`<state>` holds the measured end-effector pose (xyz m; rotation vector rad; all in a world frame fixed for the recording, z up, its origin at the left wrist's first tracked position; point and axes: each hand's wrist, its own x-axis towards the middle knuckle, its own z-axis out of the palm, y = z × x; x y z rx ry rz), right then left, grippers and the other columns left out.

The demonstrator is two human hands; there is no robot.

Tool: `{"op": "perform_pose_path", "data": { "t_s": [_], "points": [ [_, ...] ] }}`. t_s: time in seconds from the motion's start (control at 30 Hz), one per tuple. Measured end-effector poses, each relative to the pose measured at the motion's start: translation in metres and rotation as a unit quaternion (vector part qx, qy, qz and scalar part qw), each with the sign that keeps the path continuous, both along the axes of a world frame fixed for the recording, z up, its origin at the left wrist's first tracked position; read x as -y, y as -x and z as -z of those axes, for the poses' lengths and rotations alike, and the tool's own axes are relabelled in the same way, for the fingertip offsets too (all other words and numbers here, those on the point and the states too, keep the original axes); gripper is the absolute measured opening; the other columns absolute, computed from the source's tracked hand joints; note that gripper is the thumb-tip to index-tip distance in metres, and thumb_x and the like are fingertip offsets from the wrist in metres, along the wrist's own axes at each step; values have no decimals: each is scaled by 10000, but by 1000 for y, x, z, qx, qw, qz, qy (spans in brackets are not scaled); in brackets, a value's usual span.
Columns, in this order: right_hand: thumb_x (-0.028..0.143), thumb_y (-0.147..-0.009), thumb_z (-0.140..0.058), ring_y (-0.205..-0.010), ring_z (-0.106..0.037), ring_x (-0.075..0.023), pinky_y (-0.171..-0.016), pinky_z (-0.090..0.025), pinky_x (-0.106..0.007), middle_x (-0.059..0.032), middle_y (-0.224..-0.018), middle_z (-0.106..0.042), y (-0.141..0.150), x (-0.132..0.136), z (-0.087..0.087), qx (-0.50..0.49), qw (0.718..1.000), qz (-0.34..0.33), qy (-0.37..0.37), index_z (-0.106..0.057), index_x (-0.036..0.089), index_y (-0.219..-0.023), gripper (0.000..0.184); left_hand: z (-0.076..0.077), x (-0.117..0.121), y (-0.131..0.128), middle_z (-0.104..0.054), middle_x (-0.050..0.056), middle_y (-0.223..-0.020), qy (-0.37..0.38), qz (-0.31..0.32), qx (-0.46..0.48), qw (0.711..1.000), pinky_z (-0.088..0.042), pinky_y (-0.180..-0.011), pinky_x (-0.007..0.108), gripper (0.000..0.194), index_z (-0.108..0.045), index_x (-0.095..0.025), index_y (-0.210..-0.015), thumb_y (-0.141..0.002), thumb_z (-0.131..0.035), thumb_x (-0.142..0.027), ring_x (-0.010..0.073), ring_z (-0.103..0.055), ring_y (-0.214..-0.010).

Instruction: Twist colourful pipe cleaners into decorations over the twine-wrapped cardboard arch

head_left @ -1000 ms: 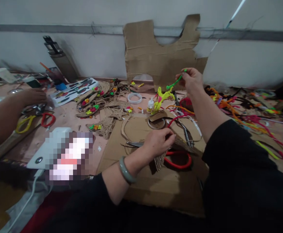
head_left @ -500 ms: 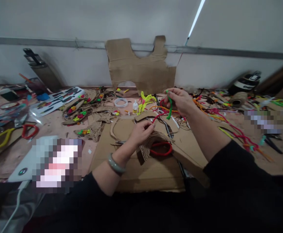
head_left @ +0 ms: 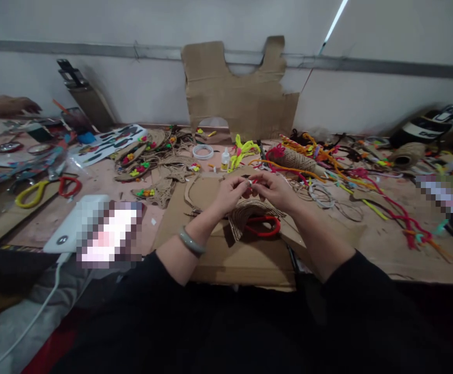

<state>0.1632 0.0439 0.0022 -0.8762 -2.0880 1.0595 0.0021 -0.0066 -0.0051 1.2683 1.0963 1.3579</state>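
My left hand and my right hand meet fingertip to fingertip above a flat cardboard sheet. Both are closed in a pinch on a small thing between them that I cannot make out. Just below the hands lies a woven jute fan piece with a red ring on it. A grey-green bangle sits on my left wrist. Both sleeves are black.
A cut cardboard shape leans on the wall. Behind the hands are a glue bottle, a tape ring and yellow pipe cleaners. Coloured pipe cleaners spread right. Scissors lie left; another person's hand is far left.
My right hand came down from near the wall cardboard, where it held a green pipe cleaner, to meet my left hand. The other person's hand moved back and left.
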Motion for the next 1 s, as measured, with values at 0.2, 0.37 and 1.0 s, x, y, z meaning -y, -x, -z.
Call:
{"op": "perform_pose_path", "data": {
  "t_s": [0.2,0.37,1.0],
  "points": [
    [409,-770,-676,-614,-587,-123,-562,-468,-259,-22,-787,-671,-8,-7,6,-2,1000,1,2,-668,184,-964,297,-2,-7,7,-622,-12,-547,41,-77,62,994,-451,-536,213,242,-556,-156,-659,-820,-649,-311,90,-570,-484],
    [539,-777,-656,-507,-570,-116,-523,-481,-258,2,-601,-626,-15,-8,7,-22,996,51,75,-634,191,-748,350,1,-12,13,-624,-20,-554,0,-133,93,987,-458,-527,212,305,-559,-166,-677,-780,-698,-418,87,-568,-484],
    [590,-730,-688,-473,-501,-92,-484,-437,-239,47,-562,-570,1,22,8,-145,960,-18,239,-546,222,-739,395,-9,-3,14,-632,-32,-652,6,-108,150,983,-449,-527,190,325,-558,-200,-813,-812,-660,-510,74,-592,-543]
  ]
}}
